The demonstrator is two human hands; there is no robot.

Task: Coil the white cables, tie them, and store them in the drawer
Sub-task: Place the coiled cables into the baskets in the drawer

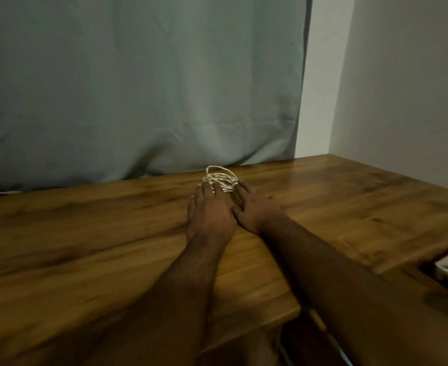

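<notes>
Head view: you are reaching both hands to the coiled white cable [220,180] on the wooden desk [85,233].
Left hand [211,215]: fingers lying straight on the coil.
Right hand [254,207]: touching the dark tie [236,183]; grip unclear.
Progress: coiling and tying are looking finished; storing in the drawer is remaining.

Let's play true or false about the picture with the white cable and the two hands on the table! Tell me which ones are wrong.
1. The white cable is coiled in loops. True.
2. The cable hangs in the air. False: it lies on the wooden table.
3. Both the left hand and the right hand reach to the coil. True.
4. A red curtain hangs behind the table. False: the curtain is grey-green.
</notes>
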